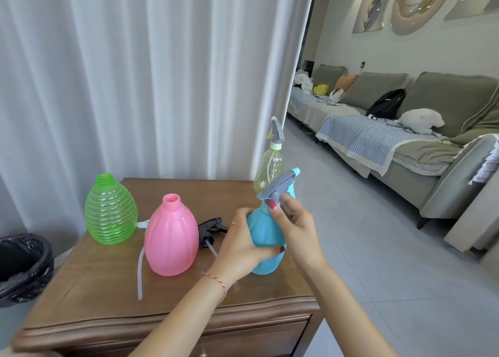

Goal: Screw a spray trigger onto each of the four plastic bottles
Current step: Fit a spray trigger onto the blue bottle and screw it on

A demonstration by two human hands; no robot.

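Your left hand (244, 244) wraps the belly of the opaque blue plastic bottle (266, 242), fingers closed around it, its base at or just above the right side of the brown wooden table (113, 297); contact cannot be told. Your right hand (293, 223) pinches the neck collar under the grey spray trigger with blue nozzle (280, 185), which sits on that bottle, tilted right. Behind it, at the table's far right corner, the clear yellow plastic bottle (268, 172) already carries its grey trigger (276, 130). The opaque pink bottle (171, 238) and the ribbed translucent green bottle (110, 211) stand upright with open necks. A black spray trigger (210, 228) lies between pink and blue bottles; a clear dip tube (140, 273) lies left of the pink one. No label or writing is readable on any item.
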